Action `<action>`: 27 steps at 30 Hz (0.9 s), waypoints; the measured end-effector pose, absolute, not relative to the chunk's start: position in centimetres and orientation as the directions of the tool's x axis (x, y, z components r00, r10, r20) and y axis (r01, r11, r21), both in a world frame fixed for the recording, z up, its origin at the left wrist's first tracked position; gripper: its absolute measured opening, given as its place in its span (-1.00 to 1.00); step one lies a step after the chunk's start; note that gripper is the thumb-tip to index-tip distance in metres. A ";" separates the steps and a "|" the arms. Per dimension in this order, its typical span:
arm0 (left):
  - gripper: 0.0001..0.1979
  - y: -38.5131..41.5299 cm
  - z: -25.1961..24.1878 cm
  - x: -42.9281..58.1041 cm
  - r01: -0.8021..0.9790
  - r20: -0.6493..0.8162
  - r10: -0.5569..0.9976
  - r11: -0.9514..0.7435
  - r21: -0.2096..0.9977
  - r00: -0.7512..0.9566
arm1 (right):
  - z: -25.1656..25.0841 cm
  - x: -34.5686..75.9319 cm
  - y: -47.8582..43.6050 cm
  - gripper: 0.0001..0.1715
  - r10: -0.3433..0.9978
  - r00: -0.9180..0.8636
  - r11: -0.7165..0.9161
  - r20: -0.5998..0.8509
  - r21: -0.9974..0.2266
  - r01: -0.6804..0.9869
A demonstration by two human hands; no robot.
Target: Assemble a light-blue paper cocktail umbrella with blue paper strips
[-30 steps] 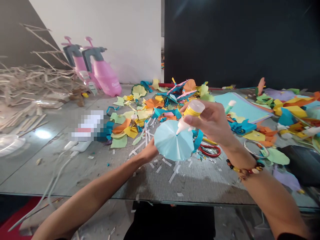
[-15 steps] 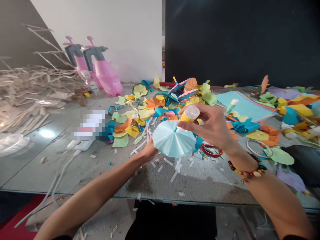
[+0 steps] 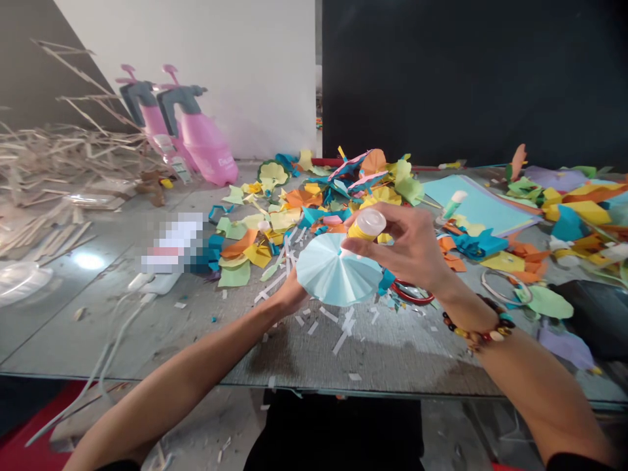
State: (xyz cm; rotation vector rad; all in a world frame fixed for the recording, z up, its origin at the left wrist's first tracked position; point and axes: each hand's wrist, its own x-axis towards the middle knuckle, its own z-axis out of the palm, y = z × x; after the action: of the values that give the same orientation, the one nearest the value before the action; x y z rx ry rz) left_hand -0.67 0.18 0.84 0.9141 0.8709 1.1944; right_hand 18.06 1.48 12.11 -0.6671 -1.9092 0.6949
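Right grip is pinching a yellow-banded glue bottle narrowly between thumb and fingertips, with its tip angling down onto the centre of a pleated pale-blue paper disc. Left grip is supporting that disc from beneath, holding it above the tabletop. Its fingers are hidden behind the paper, so I cannot tell how tightly they are closing.

Most of the risk is sitting at that contact. A hard squeeze could flood the pleats with glue, soaking the thin paper until it sags, while a slip of the nozzle could smear the disc's face. Too firm a hold from beneath could crush the folds.

Just beyond the disc, red-handled scissors are lying close to the right wrist, and a drip could land on them or on the loose paper scraps heaped nearby, sticking pieces together. Farther out, a stack of pale-blue card is lying to the right, pink pressure sprayers are standing against the wall, and a heap of wooden sticks is spreading across the left.
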 end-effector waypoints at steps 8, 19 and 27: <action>-0.35 0.3 0.6 -0.7 -0.381 -0.085 0.987 0.131 0.915 0.136 | 12.0 18.2 1.6 -0.62 0.695 -0.400 0.696 0.598 -0.700 0.163; -0.37 0.6 0.1 -0.8 -0.362 -0.061 0.991 0.102 0.927 0.122 | 11.8 18.3 1.7 -0.56 0.694 -0.419 0.697 0.586 -0.693 0.186; -0.42 0.7 -0.6 -1.1 -0.346 -0.043 0.992 0.081 0.935 0.115 | 11.6 18.3 1.8 -0.54 0.704 -0.410 0.691 0.579 -0.693 0.208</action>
State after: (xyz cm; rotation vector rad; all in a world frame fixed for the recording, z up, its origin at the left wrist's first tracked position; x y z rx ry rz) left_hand -1.08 0.70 -0.59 0.9481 0.8994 1.2356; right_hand 18.25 1.80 11.57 -0.7054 -1.9566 0.6620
